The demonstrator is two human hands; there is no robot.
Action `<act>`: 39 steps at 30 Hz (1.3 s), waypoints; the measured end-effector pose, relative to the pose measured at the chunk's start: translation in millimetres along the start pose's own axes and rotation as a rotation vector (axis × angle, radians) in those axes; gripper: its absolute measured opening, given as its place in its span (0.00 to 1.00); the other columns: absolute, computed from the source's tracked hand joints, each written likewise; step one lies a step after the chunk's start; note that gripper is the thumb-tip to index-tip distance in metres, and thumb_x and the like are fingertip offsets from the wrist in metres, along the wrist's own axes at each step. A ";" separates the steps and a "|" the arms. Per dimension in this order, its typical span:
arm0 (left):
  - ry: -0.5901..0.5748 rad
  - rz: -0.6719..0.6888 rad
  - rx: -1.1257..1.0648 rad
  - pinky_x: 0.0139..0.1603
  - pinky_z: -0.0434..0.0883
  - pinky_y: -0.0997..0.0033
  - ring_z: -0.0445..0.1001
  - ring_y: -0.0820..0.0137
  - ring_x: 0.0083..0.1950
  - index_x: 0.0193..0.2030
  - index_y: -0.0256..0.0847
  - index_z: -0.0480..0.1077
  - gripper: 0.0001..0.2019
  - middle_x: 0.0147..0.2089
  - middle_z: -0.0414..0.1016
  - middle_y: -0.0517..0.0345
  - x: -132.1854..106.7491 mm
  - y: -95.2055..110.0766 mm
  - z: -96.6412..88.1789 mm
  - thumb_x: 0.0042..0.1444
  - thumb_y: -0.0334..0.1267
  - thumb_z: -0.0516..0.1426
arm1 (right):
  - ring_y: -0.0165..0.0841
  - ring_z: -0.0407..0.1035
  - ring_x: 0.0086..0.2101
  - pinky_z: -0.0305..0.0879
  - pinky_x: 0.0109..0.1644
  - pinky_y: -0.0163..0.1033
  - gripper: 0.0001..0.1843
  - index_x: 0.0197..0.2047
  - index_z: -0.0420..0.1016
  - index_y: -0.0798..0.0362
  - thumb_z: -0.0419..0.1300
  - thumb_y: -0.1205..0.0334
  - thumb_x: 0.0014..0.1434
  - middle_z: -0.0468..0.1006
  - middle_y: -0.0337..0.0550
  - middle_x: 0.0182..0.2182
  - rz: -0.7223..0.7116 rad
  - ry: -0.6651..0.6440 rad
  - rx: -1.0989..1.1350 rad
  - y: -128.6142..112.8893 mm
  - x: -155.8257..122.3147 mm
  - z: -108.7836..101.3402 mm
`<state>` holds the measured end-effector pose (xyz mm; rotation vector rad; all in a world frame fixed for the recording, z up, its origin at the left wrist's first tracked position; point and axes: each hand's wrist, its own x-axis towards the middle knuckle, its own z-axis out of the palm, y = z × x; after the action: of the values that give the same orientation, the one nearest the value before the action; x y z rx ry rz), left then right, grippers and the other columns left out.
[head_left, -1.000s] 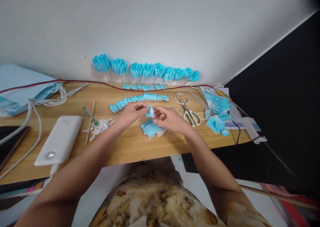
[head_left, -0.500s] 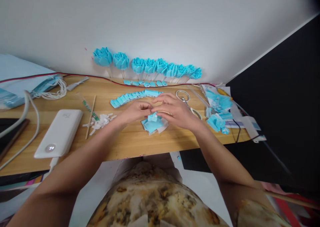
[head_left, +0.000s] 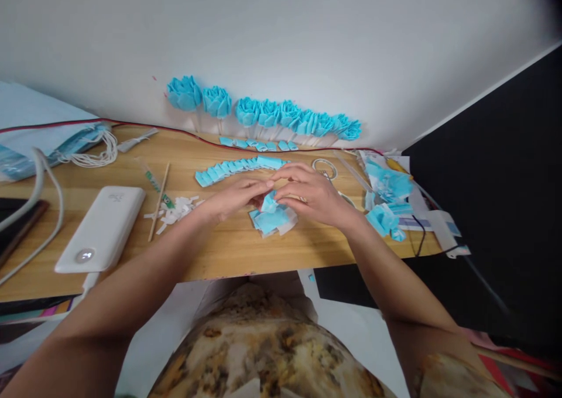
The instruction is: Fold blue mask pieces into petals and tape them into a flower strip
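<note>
My left hand (head_left: pixel 235 196) and my right hand (head_left: pixel 314 194) meet at the middle of the wooden table (head_left: pixel 219 251), fingers pinched on a small folded blue piece (head_left: pixel 269 202). Right under it lies a small pile of blue and white squares (head_left: pixel 272 222). Behind my hands runs a curved row of folded blue pieces (head_left: pixel 237 168). A line of finished blue paper flowers (head_left: pixel 263 112) leans against the white wall.
A white power bank (head_left: pixel 103 227) lies at the left beside a wooden stick (head_left: pixel 158 202) and white scraps (head_left: pixel 175 212). Scissors (head_left: pixel 327 168) show behind my right hand. Blue scraps (head_left: pixel 386 196) pile at the right edge. Cables (head_left: pixel 44 187) and masks (head_left: pixel 26 158) sit far left.
My hands came down from above the table onto the pile of squares, with the small blue piece still between the fingers. My right hand moved over the scissors.
</note>
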<state>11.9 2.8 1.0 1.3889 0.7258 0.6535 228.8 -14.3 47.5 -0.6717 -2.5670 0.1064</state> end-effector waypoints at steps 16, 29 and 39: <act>0.104 -0.044 -0.023 0.38 0.69 0.68 0.71 0.72 0.31 0.29 0.38 0.76 0.15 0.28 0.74 0.58 6.6 -11.1 -6.8 0.52 0.49 0.63 | 0.39 0.69 0.56 0.67 0.60 0.53 0.12 0.52 0.78 0.45 0.57 0.61 0.68 0.78 0.44 0.55 0.093 0.081 0.047 6.4 -4.0 -1.5; 0.074 -0.030 0.049 0.36 0.68 0.70 0.70 0.72 0.30 0.29 0.38 0.75 0.15 0.27 0.72 0.60 3.5 -5.5 -4.0 0.51 0.50 0.61 | 0.40 0.67 0.57 0.69 0.58 0.52 0.09 0.43 0.81 0.46 0.58 0.60 0.68 0.78 0.43 0.54 0.035 0.023 0.006 13.5 -1.6 4.0; 0.081 0.003 0.090 0.36 0.68 0.71 0.69 0.72 0.31 0.28 0.39 0.74 0.14 0.29 0.73 0.60 4.6 -7.7 -4.2 0.53 0.48 0.59 | 0.40 0.69 0.54 0.69 0.52 0.49 0.10 0.38 0.77 0.49 0.55 0.61 0.69 0.77 0.46 0.49 0.093 -0.130 0.006 6.7 7.4 -0.1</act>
<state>11.4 8.4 -7.1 1.4525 0.8263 0.6893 226.2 -4.8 49.6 -0.8064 -2.6573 0.1940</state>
